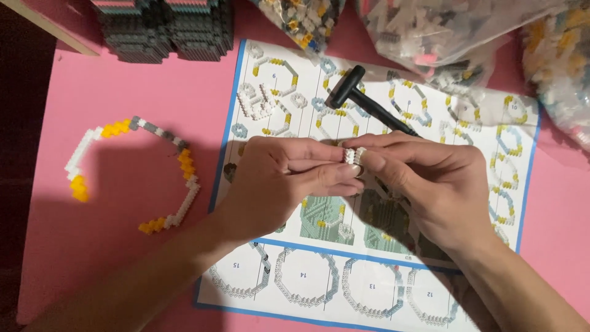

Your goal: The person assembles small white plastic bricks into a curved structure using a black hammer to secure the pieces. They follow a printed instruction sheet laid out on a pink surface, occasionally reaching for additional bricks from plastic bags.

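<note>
Two bare hands meet above the middle of a printed instruction sheet (430,289) that lies on a pink tabletop (123,246). Between them sits a small white brick piece (353,155), held just above the sheet. The left hand (283,181) closes its thumb and forefinger on the piece from the left; the right hand (430,184) pinches it from the right, fingertips pressed together on the bricks. The remaining fingers of both hands curl loosely inward. A small black hammer (362,101) lies on the sheet just beyond the hands, its head toward the far edge and its handle running under the right fingers. A small white brick cluster (255,101) rests on the sheet's upper left part. Left of the sheet, well apart, lies an open ring of white, yellow and grey bricks (178,150). A stack of dark grey bricks (166,27) and clear bags of loose bricks (430,31) line the far edge.
</note>
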